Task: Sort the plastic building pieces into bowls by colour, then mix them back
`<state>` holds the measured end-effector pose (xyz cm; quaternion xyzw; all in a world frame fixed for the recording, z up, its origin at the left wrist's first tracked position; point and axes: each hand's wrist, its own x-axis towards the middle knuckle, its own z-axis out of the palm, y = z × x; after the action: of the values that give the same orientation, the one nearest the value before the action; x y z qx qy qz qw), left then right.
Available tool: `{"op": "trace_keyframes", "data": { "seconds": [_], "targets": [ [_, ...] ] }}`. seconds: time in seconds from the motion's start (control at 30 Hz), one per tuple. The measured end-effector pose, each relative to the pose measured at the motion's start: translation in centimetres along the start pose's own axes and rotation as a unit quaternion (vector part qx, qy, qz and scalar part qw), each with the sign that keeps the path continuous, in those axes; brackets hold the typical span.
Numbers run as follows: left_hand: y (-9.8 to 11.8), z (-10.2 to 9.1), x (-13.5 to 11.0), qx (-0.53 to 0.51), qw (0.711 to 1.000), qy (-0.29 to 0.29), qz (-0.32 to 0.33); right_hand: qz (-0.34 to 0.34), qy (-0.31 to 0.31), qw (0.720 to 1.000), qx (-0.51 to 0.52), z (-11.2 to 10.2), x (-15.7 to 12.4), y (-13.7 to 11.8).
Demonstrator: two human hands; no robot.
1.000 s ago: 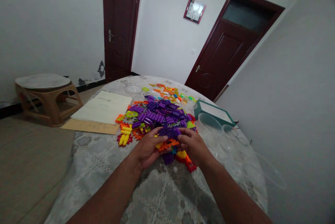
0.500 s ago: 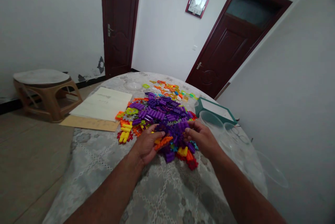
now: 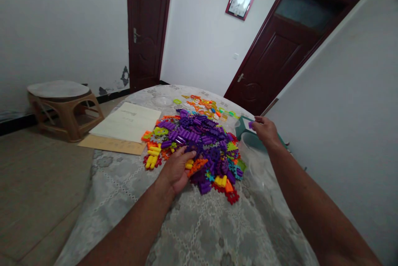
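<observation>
A heap of plastic building pieces (image 3: 199, 127), mostly purple, lies on the table. My left hand (image 3: 175, 170) is at its near left side, thumb over an orange building piece (image 3: 197, 167) and a yellow one (image 3: 188, 164); the fingers curl partly out of sight beneath them. To the right, my right hand (image 3: 266, 132) is over a green-sided box (image 3: 241, 128) with a white inside. A small purple building piece (image 3: 250, 125) shows at its fingertips.
Clear plastic tubs (image 3: 251, 139) stand by the box, partly behind my right arm. White sheets (image 3: 126, 122) lie on brown card (image 3: 112, 145) to the left. Smaller orange and yellow pieces (image 3: 202, 104) are spread behind the heap. A stool (image 3: 59, 90) stands left of the table.
My right hand has left the heap and moved right and away from me to the box, with a purple piece at its fingers. My left hand stays at the heap.
</observation>
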<state>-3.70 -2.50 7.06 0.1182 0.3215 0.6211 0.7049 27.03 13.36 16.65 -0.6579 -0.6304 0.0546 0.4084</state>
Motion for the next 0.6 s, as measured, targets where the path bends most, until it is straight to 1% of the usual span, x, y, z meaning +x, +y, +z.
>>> {"op": "trace_keyframes", "data": {
  "seconds": [0.07,0.13,0.17,0.23,0.3,0.33,0.4,0.47,0.6],
  "targets": [
    [0.0,0.2,-0.1,-0.008,1.0,0.011,-0.005,-0.036,-0.049,0.998,0.023,0.0,-4.1,-1.9],
    [0.1,0.3,-0.2,-0.015,1.0,0.02,-0.007,-0.115,-0.142,0.979,0.086,0.3,-9.5,-4.1],
    [0.1,0.4,-0.2,-0.016,1.0,0.023,-0.006,-0.143,-0.182,0.968,0.099,0.5,-12.4,-5.3],
    [0.0,0.4,-0.3,-0.013,1.0,0.025,0.0,-0.188,-0.23,0.948,0.116,1.2,-17.5,-7.1],
    [0.0,0.3,-0.3,-0.007,1.0,0.028,0.007,-0.194,-0.253,0.936,0.146,2.3,-21.1,-8.1],
    [-0.1,0.3,-0.3,-0.006,0.999,0.03,0.01,-0.184,-0.25,0.937,0.159,2.9,-22.2,-8.3],
    [-0.2,0.2,-0.2,-0.006,0.999,0.032,0.012,-0.147,-0.232,0.945,0.177,3.8,-23.2,-8.2],
    [-0.3,0.1,-0.1,-0.006,1.0,0.025,0.012,-0.108,-0.223,0.95,0.191,4.5,-23.3,-7.6],
    [-0.3,0.2,-0.1,-0.002,1.0,0.014,0.004,-0.063,-0.235,0.944,0.221,4.7,-23.1,-6.6]
  ]
}}
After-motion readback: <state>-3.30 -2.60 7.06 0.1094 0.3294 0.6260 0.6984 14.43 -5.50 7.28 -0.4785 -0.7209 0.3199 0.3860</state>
